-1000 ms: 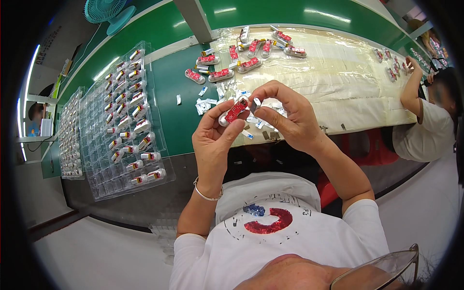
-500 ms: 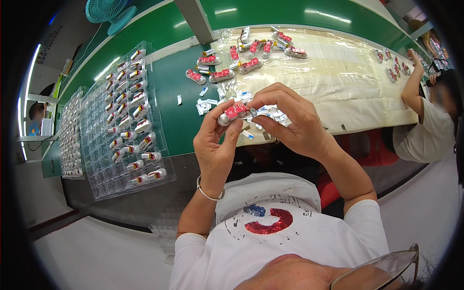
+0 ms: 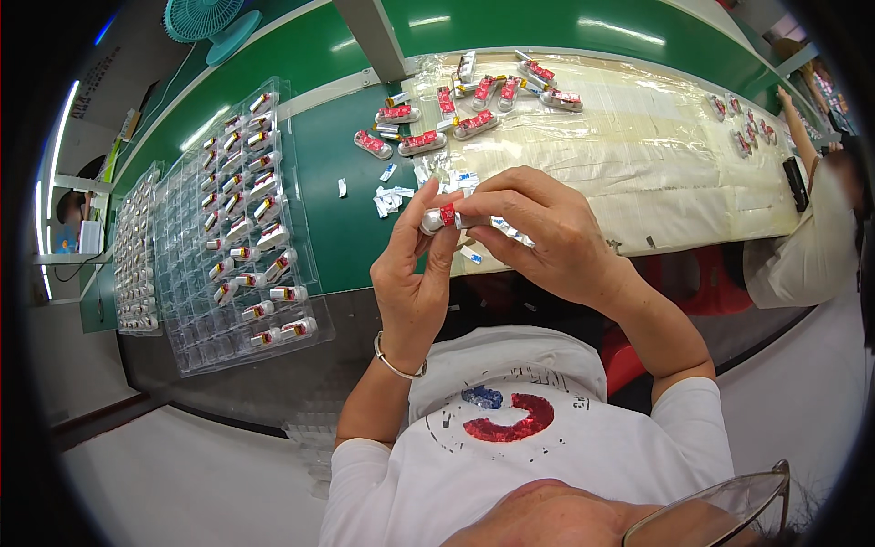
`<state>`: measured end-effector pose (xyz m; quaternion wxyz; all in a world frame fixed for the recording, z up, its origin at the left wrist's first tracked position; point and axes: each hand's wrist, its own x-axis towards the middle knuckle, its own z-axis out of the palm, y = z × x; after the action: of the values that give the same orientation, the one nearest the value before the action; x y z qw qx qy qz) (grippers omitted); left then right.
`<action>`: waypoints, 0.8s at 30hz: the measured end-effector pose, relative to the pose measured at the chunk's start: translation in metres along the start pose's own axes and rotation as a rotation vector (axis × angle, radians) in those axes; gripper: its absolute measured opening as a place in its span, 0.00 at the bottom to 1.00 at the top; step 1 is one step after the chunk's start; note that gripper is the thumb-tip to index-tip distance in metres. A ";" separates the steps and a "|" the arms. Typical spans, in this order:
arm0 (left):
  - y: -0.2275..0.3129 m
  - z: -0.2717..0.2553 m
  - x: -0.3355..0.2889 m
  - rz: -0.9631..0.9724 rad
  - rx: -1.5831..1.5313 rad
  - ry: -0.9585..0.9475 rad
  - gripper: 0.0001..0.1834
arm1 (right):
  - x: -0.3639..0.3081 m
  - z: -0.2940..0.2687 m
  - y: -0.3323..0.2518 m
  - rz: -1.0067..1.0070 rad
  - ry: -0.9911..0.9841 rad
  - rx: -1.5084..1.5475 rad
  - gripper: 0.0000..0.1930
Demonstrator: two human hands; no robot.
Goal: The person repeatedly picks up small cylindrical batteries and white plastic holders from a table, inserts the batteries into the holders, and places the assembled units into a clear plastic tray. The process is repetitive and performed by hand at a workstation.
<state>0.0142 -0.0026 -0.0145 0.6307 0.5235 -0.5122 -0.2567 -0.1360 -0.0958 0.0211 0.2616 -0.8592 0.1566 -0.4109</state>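
Left hand [image 3: 410, 273] and right hand [image 3: 561, 235] meet just above the middle of the frame. Between the thumb and fingers of the left hand is clamped a small rounded unit [image 3: 434, 221], its pale, shiny end toward the left and a red patch on top. The right hand's thumb and fingertips come together over the unit's right end and hide it; whether they grip it or hold something small against it, I cannot tell.

Under and beyond the hands, white slips [image 3: 392, 201] lie scattered on the green table [image 3: 333, 246] and on the edge of a yellowish sheet [image 3: 656, 164] that covers its right part. At upper centre sits a loose cluster of similar red-topped units [image 3: 476, 124]; a smaller group [image 3: 743, 141] lies at upper right. On the left side of the frame, a clear tray [image 3: 196, 342] carries rows of white pieces [image 3: 284, 294] with yellow and dark-red ends. A turquoise fan [image 3: 232, 38] stands at upper left, and a co-worker [image 3: 793, 269] in a pale top sits at the right edge.
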 end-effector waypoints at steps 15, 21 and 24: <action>0.008 -0.003 -0.003 0.041 0.088 -0.045 0.20 | -0.001 0.004 -0.004 -0.043 0.059 -0.069 0.12; 0.008 -0.005 -0.003 0.035 0.105 -0.058 0.21 | -0.004 0.007 -0.002 -0.079 0.073 -0.102 0.15; 0.008 -0.007 -0.005 0.001 0.095 -0.065 0.21 | -0.005 0.006 -0.002 -0.109 0.065 -0.121 0.16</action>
<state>0.0173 0.0069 -0.0083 0.5882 0.5438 -0.5443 -0.2489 -0.1346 -0.0900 0.0155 0.1813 -0.8667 0.1427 -0.4422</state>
